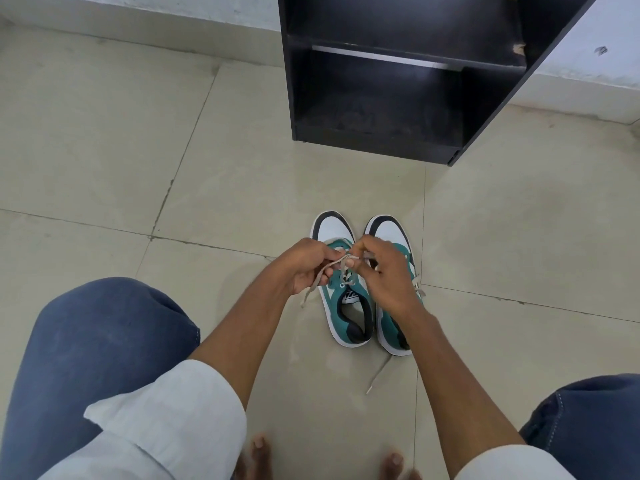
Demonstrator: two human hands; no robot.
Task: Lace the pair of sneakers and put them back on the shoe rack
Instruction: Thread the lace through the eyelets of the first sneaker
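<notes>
you pinch the lace [323,271] in both left hand [306,266] and right hand [388,271], keeping it taut over the left sneaker [346,306] for threading.

Floor [104,133]: large glossy beige tiles with thin dark grout lines; one joint runs diagonally at left, another crosses horizontally mid-frame. Walls [138,12]: white, with a pale skirting band where they meet the floor at top left and top right. Light: soft and diffuse, producing faint reflections on the tiles. Minor dark marks are visible on the right-hand wall section.
</notes>
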